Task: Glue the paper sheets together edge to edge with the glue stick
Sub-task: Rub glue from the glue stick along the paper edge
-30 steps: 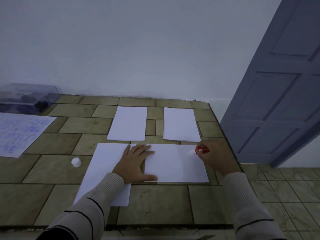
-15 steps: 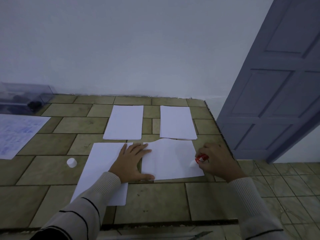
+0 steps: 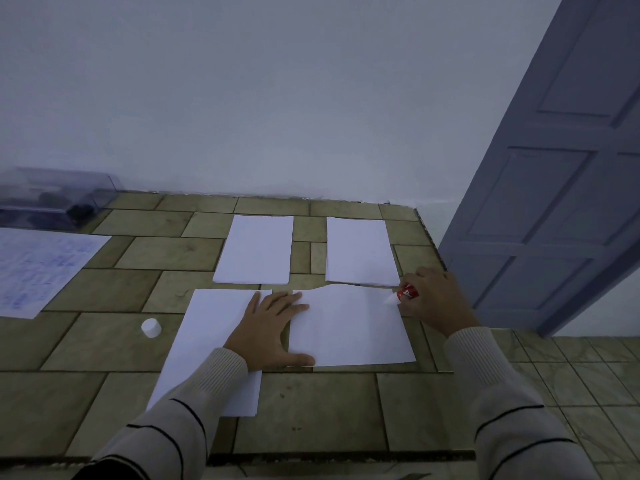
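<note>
In right hand (image 3: pixel 434 301), glue stick (image 3: pixel 407 293), lettering unreadable

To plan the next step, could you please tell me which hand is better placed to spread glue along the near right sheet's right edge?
Right. The right hand grips the glue stick, its tip on the sheet near that edge. The left hand lies flat on the sheet's left side, holding it down.

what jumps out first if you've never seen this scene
The red glue stick, gripped in the right hand, has its tip at the far right corner of the near-right sheet. The left hand lies flat across that sheet's left edge and the near-left sheet. A white cap stands further left.
</note>
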